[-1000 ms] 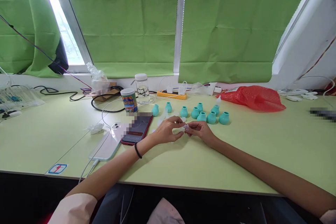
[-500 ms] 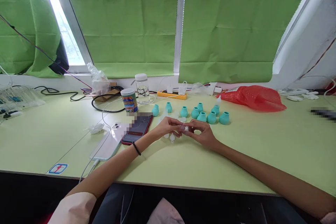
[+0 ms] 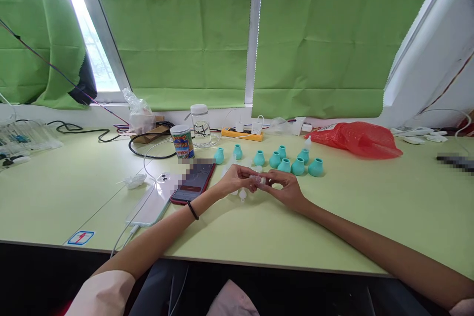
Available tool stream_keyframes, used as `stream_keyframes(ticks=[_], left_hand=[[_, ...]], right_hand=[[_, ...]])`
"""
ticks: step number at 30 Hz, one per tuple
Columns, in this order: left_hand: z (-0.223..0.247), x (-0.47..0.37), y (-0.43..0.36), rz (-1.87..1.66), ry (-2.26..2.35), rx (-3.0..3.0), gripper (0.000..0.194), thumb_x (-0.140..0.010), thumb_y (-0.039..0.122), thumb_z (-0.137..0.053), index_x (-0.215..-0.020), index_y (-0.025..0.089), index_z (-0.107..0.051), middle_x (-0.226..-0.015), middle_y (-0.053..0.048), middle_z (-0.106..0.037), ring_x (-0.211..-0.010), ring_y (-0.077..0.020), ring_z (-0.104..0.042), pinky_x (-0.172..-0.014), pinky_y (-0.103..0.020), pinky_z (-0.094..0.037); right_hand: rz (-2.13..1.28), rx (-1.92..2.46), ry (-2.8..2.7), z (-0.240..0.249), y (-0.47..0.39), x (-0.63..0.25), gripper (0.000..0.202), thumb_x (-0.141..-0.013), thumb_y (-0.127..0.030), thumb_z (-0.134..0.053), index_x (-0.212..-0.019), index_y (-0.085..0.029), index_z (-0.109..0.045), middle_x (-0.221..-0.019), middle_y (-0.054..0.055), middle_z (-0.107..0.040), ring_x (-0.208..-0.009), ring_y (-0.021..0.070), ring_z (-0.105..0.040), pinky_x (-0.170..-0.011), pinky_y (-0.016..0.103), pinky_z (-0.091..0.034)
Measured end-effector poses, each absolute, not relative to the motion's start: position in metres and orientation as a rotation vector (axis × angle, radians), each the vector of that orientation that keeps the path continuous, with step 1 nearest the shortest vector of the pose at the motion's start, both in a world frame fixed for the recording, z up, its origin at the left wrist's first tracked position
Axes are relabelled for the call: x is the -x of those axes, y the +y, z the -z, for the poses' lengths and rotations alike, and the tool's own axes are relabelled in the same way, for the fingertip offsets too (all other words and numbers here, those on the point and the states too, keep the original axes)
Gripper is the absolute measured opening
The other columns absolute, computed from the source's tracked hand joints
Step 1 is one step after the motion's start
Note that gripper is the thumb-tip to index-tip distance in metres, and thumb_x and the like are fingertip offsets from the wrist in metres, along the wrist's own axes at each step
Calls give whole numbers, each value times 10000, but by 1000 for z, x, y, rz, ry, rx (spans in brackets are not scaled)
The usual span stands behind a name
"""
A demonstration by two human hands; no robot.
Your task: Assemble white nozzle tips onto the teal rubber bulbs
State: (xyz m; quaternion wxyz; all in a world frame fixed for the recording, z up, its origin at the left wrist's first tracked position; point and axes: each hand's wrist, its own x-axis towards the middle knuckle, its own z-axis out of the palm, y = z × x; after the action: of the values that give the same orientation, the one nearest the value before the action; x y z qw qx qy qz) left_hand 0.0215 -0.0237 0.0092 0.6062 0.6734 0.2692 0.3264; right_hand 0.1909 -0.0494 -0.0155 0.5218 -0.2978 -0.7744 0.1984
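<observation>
Where the two hands meet above the middle of the desk (image 3: 333, 229), a small translucent piece (image 3: 262, 180) is held between them: the left hand (image 3: 237, 181) pinches it from one side, the right hand (image 3: 287, 188) from the other—its outline is partly hidden by the fingers. A whitish tip (image 3: 243, 194) lies on the desk just below the left hand. Behind the hands stand nine teal bulbs (image 3: 297, 167), two toward the left and seven grouped toward the right; one of the latter bears a translucent spout (image 3: 307, 142). Left of the hands lie a red-edged phone (image 3: 198, 181) and a pale phone (image 3: 150, 205)—side by side—with a patterned canister (image 3: 182, 143) behind them.
</observation>
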Motion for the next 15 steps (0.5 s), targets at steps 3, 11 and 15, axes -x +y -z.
stream_keyframes(ticks=[3,11,15], left_hand=[[-9,-20,-23,-712,572,-1500,430,-625,396,-599,-874,45,-598,-675,-94,-607,-551,-117,-554,-599,-280,-466],[-8,-19,-20,-680,601,-1555,372,-571,343,-656,-823,71,-616,-633,-63,-610,-525,-107,-548,-541,-236,-455],[-11,-19,-23,-722,578,-1584,386,-567,328,-659,-850,69,-615,-608,-47,-600,-499,-87,-522,-509,-210,-434]], right_hand=[[-500,759,-1856,13,-51,-190,238,-674,-246,-585,-909,-227,-616,-687,12,-574,-597,108,-514,-527,243,-465],[-489,764,-1861,13,-52,-189,238,-664,-280,-590,-895,-230,-624,-648,8,-572,-554,106,-499,-500,246,-455],[-449,746,-1854,13,-53,-188,254,-663,-258,-598,-914,-233,-616,-613,-4,-552,-529,95,-477,-488,240,-438]])
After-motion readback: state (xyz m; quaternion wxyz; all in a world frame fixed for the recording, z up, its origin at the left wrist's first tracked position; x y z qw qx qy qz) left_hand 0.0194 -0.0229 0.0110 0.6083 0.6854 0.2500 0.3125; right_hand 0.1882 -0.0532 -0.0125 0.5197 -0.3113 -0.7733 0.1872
